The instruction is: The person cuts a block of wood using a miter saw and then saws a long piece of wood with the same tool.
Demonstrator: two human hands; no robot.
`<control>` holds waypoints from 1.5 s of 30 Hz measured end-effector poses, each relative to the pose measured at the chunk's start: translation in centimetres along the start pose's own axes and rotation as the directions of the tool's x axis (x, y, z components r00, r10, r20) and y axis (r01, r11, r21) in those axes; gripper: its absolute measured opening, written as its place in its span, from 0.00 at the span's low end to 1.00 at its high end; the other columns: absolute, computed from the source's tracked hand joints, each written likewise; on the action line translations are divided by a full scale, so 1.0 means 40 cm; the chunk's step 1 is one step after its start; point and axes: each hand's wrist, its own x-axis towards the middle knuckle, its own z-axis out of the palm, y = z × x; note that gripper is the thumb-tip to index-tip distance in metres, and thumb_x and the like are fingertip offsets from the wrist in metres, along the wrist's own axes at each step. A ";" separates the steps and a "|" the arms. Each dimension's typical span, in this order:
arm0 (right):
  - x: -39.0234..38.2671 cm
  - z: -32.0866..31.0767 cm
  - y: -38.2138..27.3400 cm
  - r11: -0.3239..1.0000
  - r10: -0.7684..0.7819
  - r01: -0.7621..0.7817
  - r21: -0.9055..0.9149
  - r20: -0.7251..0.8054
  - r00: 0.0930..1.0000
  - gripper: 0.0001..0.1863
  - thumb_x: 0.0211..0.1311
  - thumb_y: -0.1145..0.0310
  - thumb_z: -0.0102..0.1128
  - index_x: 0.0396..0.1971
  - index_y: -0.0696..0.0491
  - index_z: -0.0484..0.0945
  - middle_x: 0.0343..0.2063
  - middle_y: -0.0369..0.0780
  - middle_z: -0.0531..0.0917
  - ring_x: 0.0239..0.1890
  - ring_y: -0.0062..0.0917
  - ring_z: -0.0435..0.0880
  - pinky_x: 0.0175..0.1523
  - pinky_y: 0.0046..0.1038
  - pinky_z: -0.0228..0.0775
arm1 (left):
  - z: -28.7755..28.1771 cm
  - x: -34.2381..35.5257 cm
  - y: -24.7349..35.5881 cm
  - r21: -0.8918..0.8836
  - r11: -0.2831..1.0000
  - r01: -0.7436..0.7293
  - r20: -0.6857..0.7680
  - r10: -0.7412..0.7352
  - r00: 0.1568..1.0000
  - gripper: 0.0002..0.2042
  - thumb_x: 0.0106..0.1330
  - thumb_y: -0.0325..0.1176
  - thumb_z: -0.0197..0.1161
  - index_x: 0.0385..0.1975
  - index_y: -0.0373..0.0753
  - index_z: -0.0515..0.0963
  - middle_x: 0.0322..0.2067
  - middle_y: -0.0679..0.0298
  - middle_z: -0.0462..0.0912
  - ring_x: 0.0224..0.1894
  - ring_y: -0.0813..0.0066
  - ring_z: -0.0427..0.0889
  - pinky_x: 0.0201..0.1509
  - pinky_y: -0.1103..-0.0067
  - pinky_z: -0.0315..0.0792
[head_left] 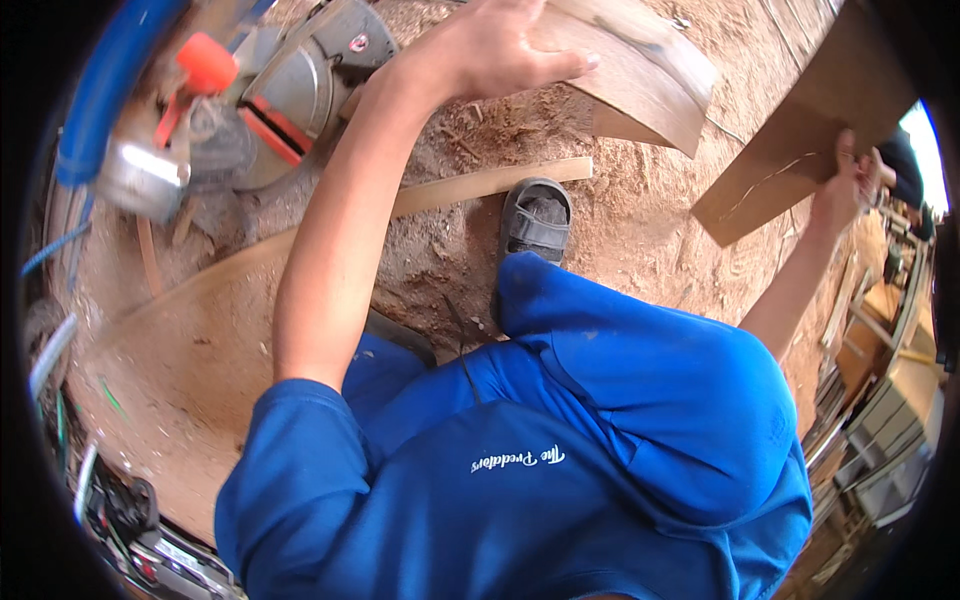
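Observation:
My left hand (510, 50) is at the left side of a light, bent-looking wooden panel (650, 80), thumb stretched out and fingers partly cropped by the top edge; I cannot tell if it touches the panel. At upper right, my right hand (842, 185) grips a darker brown board (760, 170) held up at a slant. A narrow wooden strip (470, 180) lies on the dusty ground, beside my sandaled foot (537, 225).
A grey mitre saw (300, 85) with orange parts stands at upper left, near a blue bar (110, 110). A wide sheet (170, 400) lies at left. Stacked wooden pieces (885, 330) line the right side, with a partly seen person in dark clothing (905, 170) beyond.

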 end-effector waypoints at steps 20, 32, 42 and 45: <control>0.270 0.270 -0.141 0.793 -0.607 0.602 0.091 0.030 0.794 0.22 0.57 0.83 0.67 0.48 0.44 0.75 0.44 0.43 0.83 0.46 0.38 0.83 0.51 0.54 0.79 | 0.093 0.031 -0.043 -0.079 0.991 0.104 -0.085 -0.110 0.990 0.48 0.57 0.50 0.73 0.77 0.50 0.55 0.75 0.48 0.56 0.74 0.51 0.64 0.76 0.62 0.64; 0.123 0.370 -0.189 0.825 -0.563 0.564 -0.040 0.046 0.825 0.21 0.59 0.80 0.66 0.52 0.47 0.77 0.49 0.42 0.84 0.54 0.38 0.81 0.65 0.50 0.71 | 0.086 0.035 -0.047 -0.056 0.996 0.066 -0.099 -0.071 0.993 0.48 0.57 0.53 0.72 0.77 0.50 0.55 0.73 0.48 0.60 0.72 0.52 0.67 0.74 0.65 0.66; 0.039 0.381 -0.250 0.947 -0.311 0.319 -0.043 0.127 0.942 0.20 0.73 0.58 0.56 0.58 0.51 0.78 0.58 0.42 0.82 0.63 0.37 0.77 0.73 0.46 0.62 | 0.081 0.026 -0.035 -0.103 0.987 0.126 -0.080 -0.135 0.988 0.47 0.56 0.53 0.72 0.76 0.48 0.58 0.72 0.47 0.62 0.72 0.52 0.67 0.74 0.64 0.66; 0.049 0.346 -0.151 0.936 -0.317 0.346 -0.066 0.266 0.910 0.26 0.75 0.52 0.54 0.66 0.49 0.72 0.63 0.40 0.77 0.65 0.36 0.75 0.74 0.46 0.60 | 0.097 0.032 -0.049 -0.052 0.997 0.051 -0.137 -0.058 0.989 0.47 0.55 0.53 0.72 0.75 0.47 0.59 0.71 0.46 0.63 0.72 0.51 0.66 0.74 0.64 0.66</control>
